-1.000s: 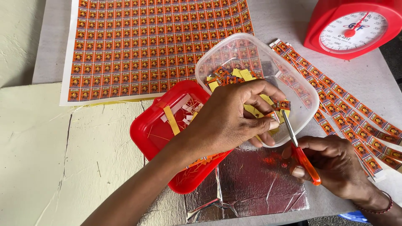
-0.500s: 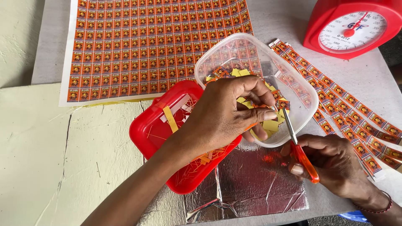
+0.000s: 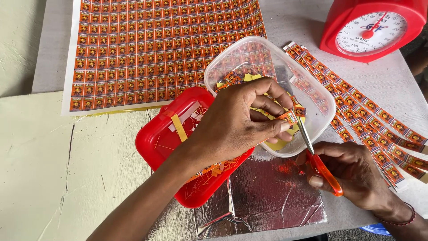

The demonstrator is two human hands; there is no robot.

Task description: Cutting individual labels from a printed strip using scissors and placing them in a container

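**Cutting labels over the tub**

Your left hand [image 3: 232,125] pinches a short label strip [image 3: 292,115] between thumb and fingertips, held above the clear tub [image 3: 272,58]. Your right hand [image 3: 352,172] is closed round the scissors [image 3: 318,154], whose blades meet the strip's end. Some cut labels already lie in the tub, and trimmings fill the red tray [image 3: 156,143]. Much looks left: several strips [image 3: 370,120] wait at your right, and the large sheet [image 3: 147,49] appears uncut.

1. A red dial scale [image 3: 373,27] sits far beyond the right hand.
2. A large uncut sticker sheet [image 3: 156,49] lies beyond the left hand.
3. Crinkled foil [image 3: 263,196] lies on the surface between the hands.
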